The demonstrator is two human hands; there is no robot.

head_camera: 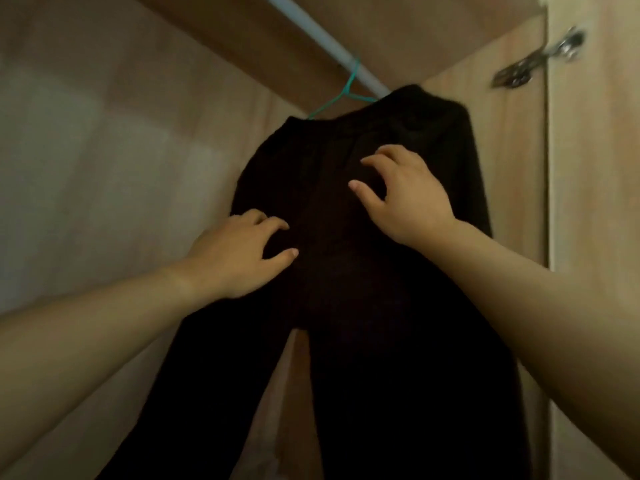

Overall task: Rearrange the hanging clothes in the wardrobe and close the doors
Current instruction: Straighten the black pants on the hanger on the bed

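Overhead, a pale rail [325, 39] runs across the top of the wardrobe, and a teal hanger [348, 88] hooks over it. From that hanger the dark trousers [329, 289] hang down the middle of the view, waist uppermost, their two legs parting lower down so that a strip of the wooden back shows between them. A second dark garment [450, 133] hangs just behind them, towards the right, touching the trousers, its own hanger hidden. The left hand [242, 251] lies on the left side of the trousers below the waist, fingers bent and thumb spread, with the fingertips [280, 225] on the cloth. The right hand [405, 199] sits higher, near the middle of the trousers, clawed in the same way, thumb out to the left. The cloth is so dark that I cannot tell whether either grip has closed on a fold or only rests on the surface. Both forearms are bare. On the right stands the open door [595, 202], pale wood, with a metal hinge [540, 57] near its top joining it to the wardrobe's side panel [512, 150].
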